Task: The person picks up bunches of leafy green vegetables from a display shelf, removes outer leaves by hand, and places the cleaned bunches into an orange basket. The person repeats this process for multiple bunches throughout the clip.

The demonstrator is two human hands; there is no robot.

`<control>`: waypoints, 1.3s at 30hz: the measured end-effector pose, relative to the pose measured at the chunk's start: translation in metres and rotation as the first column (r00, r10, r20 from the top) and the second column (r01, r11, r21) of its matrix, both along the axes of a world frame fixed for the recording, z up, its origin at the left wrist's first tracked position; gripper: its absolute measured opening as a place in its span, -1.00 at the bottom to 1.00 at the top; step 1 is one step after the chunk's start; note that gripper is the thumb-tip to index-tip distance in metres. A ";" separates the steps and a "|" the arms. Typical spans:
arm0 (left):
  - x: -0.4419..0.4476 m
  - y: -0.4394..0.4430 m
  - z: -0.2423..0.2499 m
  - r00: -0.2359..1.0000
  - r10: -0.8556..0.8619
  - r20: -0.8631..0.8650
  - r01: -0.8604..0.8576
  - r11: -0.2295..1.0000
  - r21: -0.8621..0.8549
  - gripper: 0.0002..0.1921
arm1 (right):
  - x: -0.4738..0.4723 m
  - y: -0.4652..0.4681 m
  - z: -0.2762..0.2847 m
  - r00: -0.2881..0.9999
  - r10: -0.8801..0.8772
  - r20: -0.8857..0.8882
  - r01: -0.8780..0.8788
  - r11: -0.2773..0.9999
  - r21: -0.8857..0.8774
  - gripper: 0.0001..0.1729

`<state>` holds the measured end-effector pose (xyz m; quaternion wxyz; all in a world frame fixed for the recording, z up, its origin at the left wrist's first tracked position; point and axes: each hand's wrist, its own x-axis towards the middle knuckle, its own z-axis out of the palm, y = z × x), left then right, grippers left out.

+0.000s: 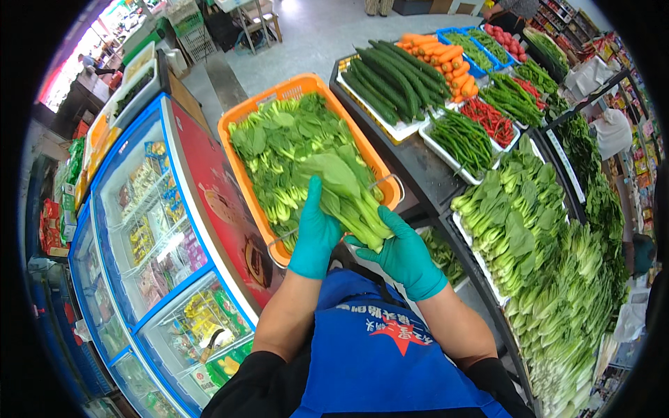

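Observation:
A bunch of leafy greens (347,193), likely bok choy or choy sum, is held over the near end of an orange plastic crate (269,94). My right hand (405,253), in a teal glove, grips the pale stem ends. My left hand (317,232), gloved the same way, supports the leafy side with its thumb up along the leaves; its other fingers are hidden beneath. More greens (285,136) of a similar kind fill the crate, which has metal wire handles at its near corners.
Left stands a chest freezer (172,251) with blue-framed glass lids. To the right, a black display stand (418,162) bears cucumbers (400,78), carrots (444,60), green chillies (462,141), red chillies (486,123) and rows of leafy greens (515,209). Grey floor (313,31) shows beyond the crate.

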<state>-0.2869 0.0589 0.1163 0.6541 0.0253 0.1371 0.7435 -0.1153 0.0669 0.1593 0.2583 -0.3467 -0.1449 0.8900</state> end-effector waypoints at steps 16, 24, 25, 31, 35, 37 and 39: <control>0.105 -0.049 -0.096 0.693 -0.715 0.091 0.687 0.616 -0.384 -0.27 | 0.124 -0.055 -0.053 0.713 -0.653 -0.254 0.567 0.751 -0.338 -0.40; 0.221 -0.015 -0.055 0.676 -0.737 0.000 0.689 0.631 -0.356 -0.31 | 0.199 -0.106 -0.054 0.775 -0.599 -0.201 0.536 0.792 -0.293 -0.40; 0.234 -0.014 -0.051 0.660 -0.749 0.057 0.727 0.617 -0.301 -0.36 | 0.209 -0.112 -0.053 0.780 -0.604 -0.163 0.547 0.785 -0.290 -0.41; 0.318 -0.013 -0.047 0.672 -0.729 -0.133 0.585 0.632 -0.507 -0.49 | 0.272 -0.142 -0.048 0.777 -0.572 0.263 0.603 0.796 -0.051 -0.46; 0.358 -0.007 -0.052 0.572 -0.808 -0.138 0.602 0.529 -0.597 -0.56 | 0.301 -0.150 -0.042 0.241 -0.762 0.601 0.002 0.620 0.785 0.00; 0.376 -0.005 -0.052 0.528 -0.839 -0.132 0.624 0.488 -0.610 -0.57 | 0.314 -0.143 -0.039 0.202 -0.738 0.644 -0.254 0.595 0.762 0.22; 0.393 -0.001 -0.051 0.479 -0.864 -0.153 0.632 0.460 -0.624 -0.56 | 0.323 -0.135 -0.036 0.188 -0.649 0.737 -0.409 0.631 0.659 0.22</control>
